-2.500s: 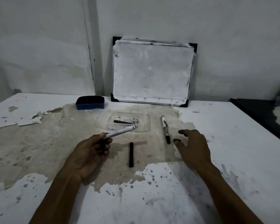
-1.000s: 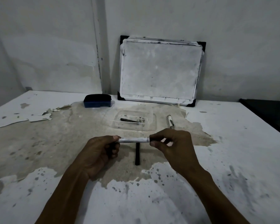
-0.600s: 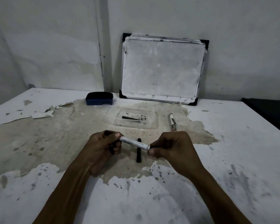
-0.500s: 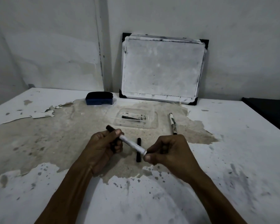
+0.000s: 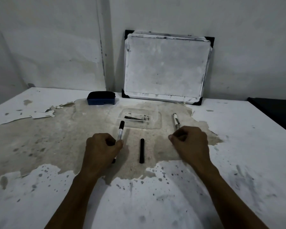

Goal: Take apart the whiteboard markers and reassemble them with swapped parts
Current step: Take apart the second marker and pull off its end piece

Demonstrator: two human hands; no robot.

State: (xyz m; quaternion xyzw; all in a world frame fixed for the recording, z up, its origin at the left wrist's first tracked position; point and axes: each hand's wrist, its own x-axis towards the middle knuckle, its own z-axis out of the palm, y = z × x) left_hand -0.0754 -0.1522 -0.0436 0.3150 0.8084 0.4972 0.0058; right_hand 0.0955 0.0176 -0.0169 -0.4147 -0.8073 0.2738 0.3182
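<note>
Head cam: marker (image 5: 120, 131) in left hand (image 5: 101, 147) fingers (image 5: 118, 144), black end up.

dim grey wall (image 5: 238, 22), peeling table (image 5: 238, 146)

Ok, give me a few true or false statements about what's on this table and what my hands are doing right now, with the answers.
1. The left hand grips a white marker barrel with a black end. True.
2. The short black stick-like marker part is held in the right hand. False: it lies on the peeling white table between the hands, untouched.
3. The blue and black board eraser sits inside the clear plastic tray. False: it sits apart, left of the tray, near the wall.
4. The black-cornered whiteboard leans against the wall. True.
5. A second white marker lies right of the tray, its near end by the right hand's curled fingers. True.
</note>
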